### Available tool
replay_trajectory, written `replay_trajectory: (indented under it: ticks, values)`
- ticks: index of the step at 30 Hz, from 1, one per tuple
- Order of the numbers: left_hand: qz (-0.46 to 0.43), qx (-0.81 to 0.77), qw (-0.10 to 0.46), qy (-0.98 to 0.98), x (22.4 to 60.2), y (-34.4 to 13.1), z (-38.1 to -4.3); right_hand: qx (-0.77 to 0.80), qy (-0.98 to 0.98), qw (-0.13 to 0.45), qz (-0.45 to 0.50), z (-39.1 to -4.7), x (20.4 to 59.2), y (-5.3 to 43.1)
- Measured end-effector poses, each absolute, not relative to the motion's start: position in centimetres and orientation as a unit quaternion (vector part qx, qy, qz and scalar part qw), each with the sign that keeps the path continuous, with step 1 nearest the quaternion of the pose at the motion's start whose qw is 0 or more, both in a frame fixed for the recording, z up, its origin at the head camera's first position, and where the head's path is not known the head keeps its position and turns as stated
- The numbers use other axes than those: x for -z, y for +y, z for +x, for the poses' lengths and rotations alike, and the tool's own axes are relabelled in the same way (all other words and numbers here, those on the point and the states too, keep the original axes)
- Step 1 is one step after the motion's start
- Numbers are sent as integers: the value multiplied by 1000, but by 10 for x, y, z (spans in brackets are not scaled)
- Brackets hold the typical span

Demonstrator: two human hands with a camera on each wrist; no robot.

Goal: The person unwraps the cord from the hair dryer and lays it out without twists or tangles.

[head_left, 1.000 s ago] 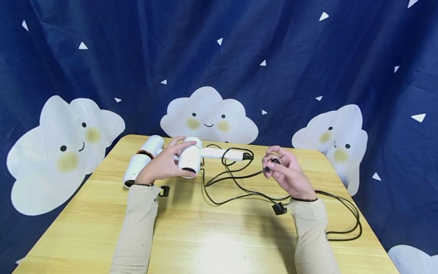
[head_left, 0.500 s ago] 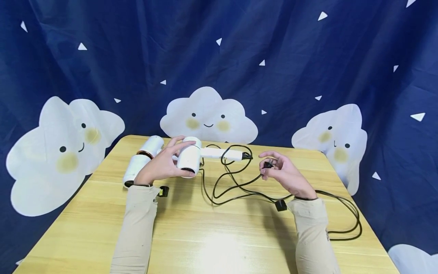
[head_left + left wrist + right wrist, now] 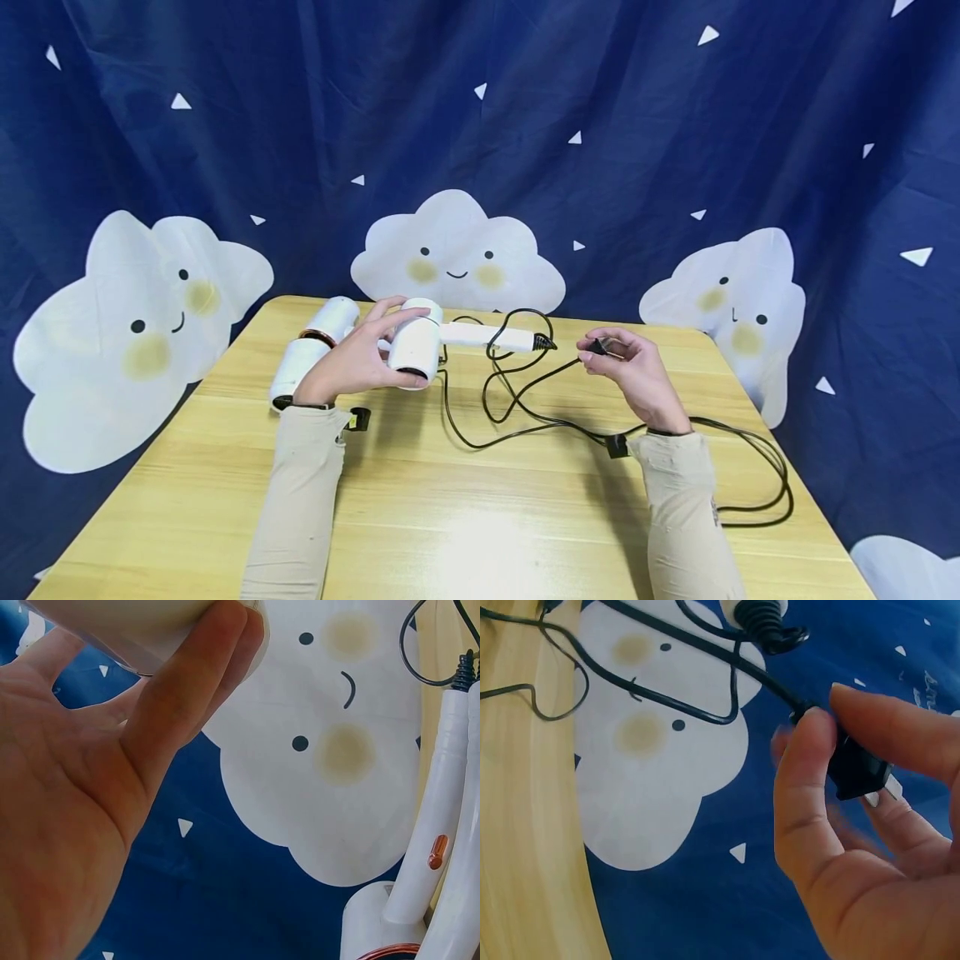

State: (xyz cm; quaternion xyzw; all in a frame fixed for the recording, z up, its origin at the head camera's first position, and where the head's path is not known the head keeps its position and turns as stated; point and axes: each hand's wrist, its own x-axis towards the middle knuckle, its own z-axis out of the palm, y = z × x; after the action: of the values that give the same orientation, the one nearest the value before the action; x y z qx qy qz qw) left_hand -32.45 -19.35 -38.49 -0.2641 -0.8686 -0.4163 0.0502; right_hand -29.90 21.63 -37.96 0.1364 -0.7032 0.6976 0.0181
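Observation:
In the head view my left hand (image 3: pixel 356 362) grips the barrel of a white hair dryer (image 3: pixel 415 343), thumb on its near end and fingers at the far end. The dryer's handle (image 3: pixel 487 337) points right and ends in a black cord sleeve. My right hand (image 3: pixel 636 375) holds a black power plug (image 3: pixel 597 347) above the table. In the right wrist view, thumb and fingers pinch this plug (image 3: pixel 859 769), whose metal prongs show. The left wrist view shows my left palm (image 3: pixel 67 795) with the barrel (image 3: pixel 157 634) cut off at the top edge.
At the table's left lie white barrels (image 3: pixel 297 367) with a copper ring between them; several white handles (image 3: pixel 431 817) appear in the left wrist view. A black cord (image 3: pixel 517 427) loops across the wooden table (image 3: pixel 450 500). A blue curtain (image 3: pixel 600 83) hangs behind.
My right hand first dipped left with the plug, then rose and turned it. The cord beside it now sags in a different loop. My left hand and the hair dryer stay put.

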Motion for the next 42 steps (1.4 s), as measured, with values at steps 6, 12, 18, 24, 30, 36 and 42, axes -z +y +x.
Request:
replay_trajectory:
  ticks: [6,12,18,24,30,36,42]
  values:
    - [-266,417,47,-868,383,-191,-323,-725,-677,4,122,-302,382,214]
    - [-270,424,39,-864,381,-188,-321,-757,-644,10,111,-304,386,206]
    - [-270,422,33,-865,379,-184,-319,-781,-618,28,91,-306,388,200]
    - [-275,399,36,-874,378,-183,-319,-809,-577,62,88,-305,386,198]
    - [-278,392,31,-877,377,-181,-318,-810,-570,96,101,-303,383,195]
    - [-280,386,26,-878,379,-180,-319,-817,-548,138,118,-301,379,191]
    - [-282,385,23,-878,381,-180,-321,-837,-495,173,157,-297,373,186]
